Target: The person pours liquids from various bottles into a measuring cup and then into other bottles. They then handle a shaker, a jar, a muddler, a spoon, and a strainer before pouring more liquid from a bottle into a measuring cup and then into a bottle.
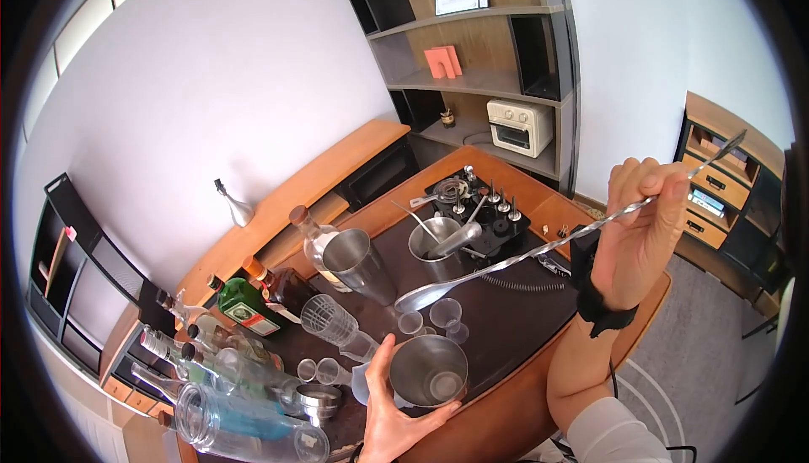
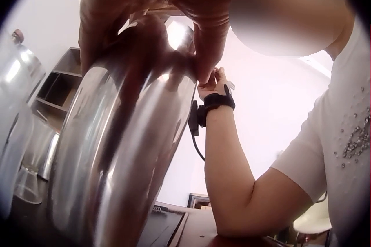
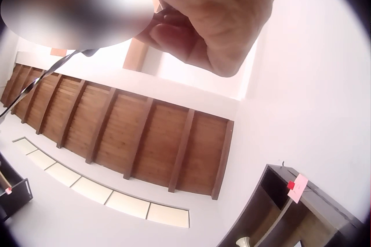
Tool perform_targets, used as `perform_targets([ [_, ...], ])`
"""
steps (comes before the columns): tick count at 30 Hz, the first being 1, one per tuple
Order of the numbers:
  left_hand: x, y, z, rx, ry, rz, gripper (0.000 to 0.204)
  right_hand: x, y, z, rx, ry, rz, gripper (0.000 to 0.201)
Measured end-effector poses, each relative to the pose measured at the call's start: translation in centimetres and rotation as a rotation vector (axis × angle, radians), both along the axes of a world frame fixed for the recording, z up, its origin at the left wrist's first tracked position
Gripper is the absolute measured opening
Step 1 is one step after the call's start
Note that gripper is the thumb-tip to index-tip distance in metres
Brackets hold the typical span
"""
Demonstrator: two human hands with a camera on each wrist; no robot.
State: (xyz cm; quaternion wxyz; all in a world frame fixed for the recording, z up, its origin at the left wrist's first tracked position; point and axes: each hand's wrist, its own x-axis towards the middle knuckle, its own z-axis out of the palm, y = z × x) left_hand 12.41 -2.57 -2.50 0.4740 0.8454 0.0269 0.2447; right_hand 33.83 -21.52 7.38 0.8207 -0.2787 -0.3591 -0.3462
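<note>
My left hand (image 1: 394, 425) holds a metal shaker tin (image 1: 404, 370) near the table's front edge, thumb and fingers spread around its side. The head view looks down into its open mouth; in the left wrist view its shiny wall (image 2: 127, 154) fills the middle. Raised at the right, my right hand (image 1: 645, 223) pinches a long twisted bar spoon (image 1: 548, 246) near its upper end. The spoon slants down to the left, its bowl above the table beyond the tin. Part of the twisted shaft (image 3: 40, 76) also crosses the right wrist view.
A taller metal tin (image 1: 358, 261) and a metal cup with tools (image 1: 434, 252) stand behind. Several bottles (image 1: 244, 303) and a ridged mixing glass (image 1: 329, 318) crowd the left. Small clear cups (image 1: 445, 313) sit near the held tin. A black tool rack (image 1: 506, 219) lies at the back.
</note>
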Motion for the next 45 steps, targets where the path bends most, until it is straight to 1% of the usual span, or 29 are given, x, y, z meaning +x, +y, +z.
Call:
perform_targets([
  [2, -0.2, -0.3, 0.4, -0.049, 0.049, 0.013, 0.117, 0.1, 0.4, 0.0, 0.000, 0.026, 0.016, 0.031],
  [5, 0.0, -0.2, 0.1, -0.059, 0.035, 0.002, 0.114, 0.2, 0.9, -0.1, 0.002, 0.043, 0.041, 0.030],
  [11, 0.7, 0.3, -0.4, 0.024, 0.083, 0.030, 0.115, 0.3, 1.2, -0.2, -0.008, 0.038, 0.079, 0.028],
  [14, 0.8, 0.4, -0.7, 0.034, 0.065, 0.027, 0.113, 0.4, 1.3, -0.3, -0.008, 0.044, 0.090, 0.027],
  [17, 0.8, 0.6, -0.7, 0.016, 0.098, 0.026, 0.117, 0.6, 1.4, -0.3, -0.004, 0.046, 0.092, 0.026],
  [20, 0.7, 0.3, 0.3, 0.028, 0.021, 0.104, 0.095, 0.8, 1.6, -0.5, 0.008, 0.064, 0.075, 0.025],
  [23, 0.0, 0.1, 1.2, -0.001, 0.177, 0.047, 0.111, 0.9, 1.8, -0.7, 0.017, 0.101, 0.041, 0.024],
  [26, 0.0, 0.1, 1.2, -0.016, 0.166, 0.031, 0.111, 1.5, 2.0, -1.1, 0.002, 0.114, 0.017, 0.021],
  [29, 0.2, 0.5, 0.7, 0.093, 0.077, 0.014, 0.115, 1.8, 2.4, -1.3, -0.016, 0.112, -0.010, 0.019],
  [32, 0.3, 0.9, 0.4, -0.009, 0.094, -0.010, 0.120, 1.9, 2.6, -1.1, -0.024, 0.139, 0.026, 0.019],
  [33, 0.3, 1.0, 0.5, 0.028, 0.086, -0.019, 0.121, 2.0, 2.7, -1.2, -0.026, 0.148, 0.050, 0.019],
  [36, 0.1, 1.3, 0.9, 0.126, 0.054, -0.027, 0.123, 2.3, 2.6, -1.5, -0.085, 0.155, 0.027, 0.019],
  [38, -0.2, 1.5, 1.2, 0.178, 0.026, -0.015, 0.123, 2.3, 2.8, -1.5, -0.072, 0.173, 0.011, 0.020],
  [41, -1.5, 2.2, 2.7, 0.090, -0.062, 0.025, 0.121, 2.6, 3.0, -1.5, -0.067, 0.168, -0.035, 0.021],
  [43, -2.5, 2.5, 4.1, 0.040, -0.209, 0.106, 0.111, 2.8, 3.0, -1.6, -0.071, 0.173, -0.080, 0.023],
  [45, -3.8, 2.7, 5.2, -0.001, -0.330, 0.196, 0.102, 2.7, 3.2, -1.6, -0.080, 0.186, -0.052, 0.023],
])
